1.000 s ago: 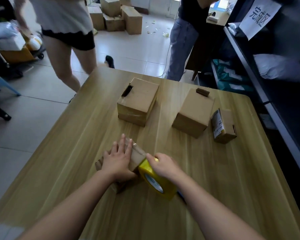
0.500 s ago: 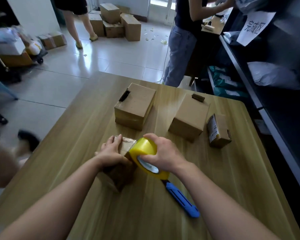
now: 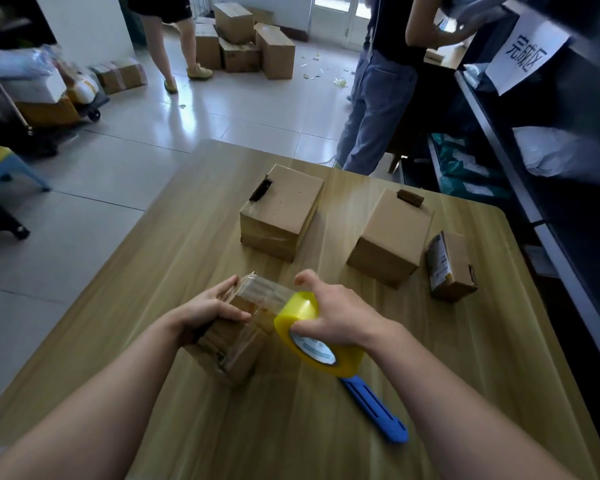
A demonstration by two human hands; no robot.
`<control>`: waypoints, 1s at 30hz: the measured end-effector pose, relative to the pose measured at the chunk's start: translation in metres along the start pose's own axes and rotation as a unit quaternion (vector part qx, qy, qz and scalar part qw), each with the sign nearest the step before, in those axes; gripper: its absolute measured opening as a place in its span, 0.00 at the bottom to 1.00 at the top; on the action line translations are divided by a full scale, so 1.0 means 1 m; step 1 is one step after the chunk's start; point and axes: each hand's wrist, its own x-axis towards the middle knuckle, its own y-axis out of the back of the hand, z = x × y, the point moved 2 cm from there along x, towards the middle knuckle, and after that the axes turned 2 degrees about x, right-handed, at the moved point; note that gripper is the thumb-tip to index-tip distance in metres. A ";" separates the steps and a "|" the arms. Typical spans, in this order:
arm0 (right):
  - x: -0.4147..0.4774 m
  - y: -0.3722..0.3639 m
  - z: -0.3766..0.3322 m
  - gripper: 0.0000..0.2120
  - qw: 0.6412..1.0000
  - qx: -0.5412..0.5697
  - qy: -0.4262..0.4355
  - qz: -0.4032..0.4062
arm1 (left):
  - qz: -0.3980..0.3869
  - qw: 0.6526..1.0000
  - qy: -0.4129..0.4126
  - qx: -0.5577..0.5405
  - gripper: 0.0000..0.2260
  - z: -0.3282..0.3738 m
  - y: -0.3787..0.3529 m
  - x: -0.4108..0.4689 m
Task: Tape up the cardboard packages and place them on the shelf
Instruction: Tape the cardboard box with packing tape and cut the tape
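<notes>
One seam was being sealed: tape (image 3: 264,289) had been drawn from the right hand's (image 3: 340,317) gripped roll (image 3: 300,308) across the left hand's (image 3: 208,308) clasped package (image 3: 236,348).

Pale glossy tile floor (image 3: 250,112), with daylight reflecting off it from a glazed door (image 3: 336,19) at the far end. White wall (image 3: 87,29) far left. Wood-grain surface (image 3: 499,358) in the foreground. Dark shelf (image 3: 561,265) along the right side, with a white paper sign (image 3: 523,60) hanging on it. Blue-legged stool (image 3: 0,161) at the left edge. Loaded wheeled cart (image 3: 52,112) beyond it.
</notes>
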 end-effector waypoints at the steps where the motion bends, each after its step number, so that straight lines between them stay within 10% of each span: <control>1: -0.002 -0.001 0.001 0.33 1.000 0.001 0.018 0.008 | -0.001 1.000 -0.006 -0.001 0.63 0.000 0.002 0.000; 30: 0.025 -0.032 -0.019 0.25 0.996 -0.028 0.004 -0.082 | -0.114 0.989 0.018 -0.088 0.55 -0.019 0.032 0.001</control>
